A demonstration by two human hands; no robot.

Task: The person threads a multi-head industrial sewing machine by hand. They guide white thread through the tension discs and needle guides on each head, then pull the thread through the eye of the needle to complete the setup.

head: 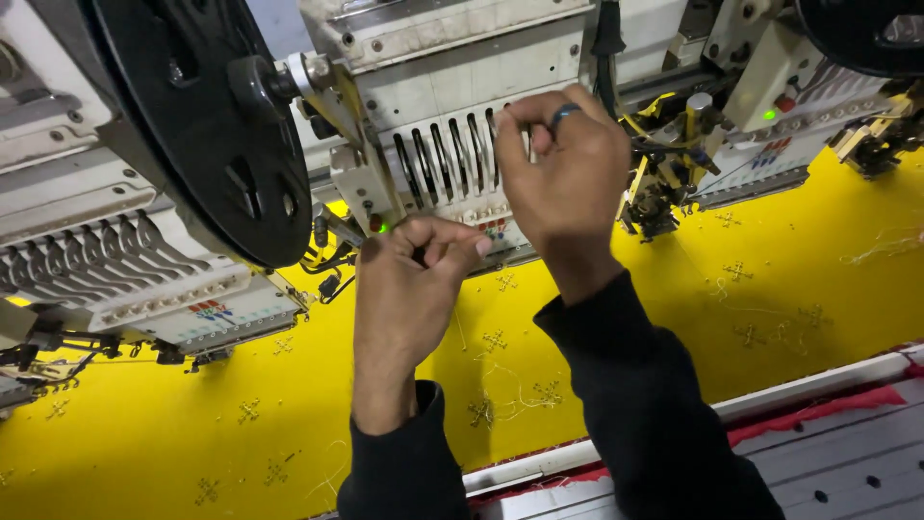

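Note:
My left hand (409,289) is curled in a loose fist just below the white head of an embroidery machine (452,144), fingertips pinched near its lower edge by a green light; any thread in them is too thin to see. My right hand (563,159), with a dark ring on one finger, is raised against the slotted front of the same head, thumb and forefinger pinched at the slots. Both arms wear black sleeves. Under the head lies yellow fabric (674,308) stitched with small cross-shaped motifs.
A large black wheel (202,125) hangs at the upper left. Another embroidery head (144,279) sits at the left and one more embroidery head (770,116) at the right. A white frame rail (818,380) with red cloth edging runs along the near side.

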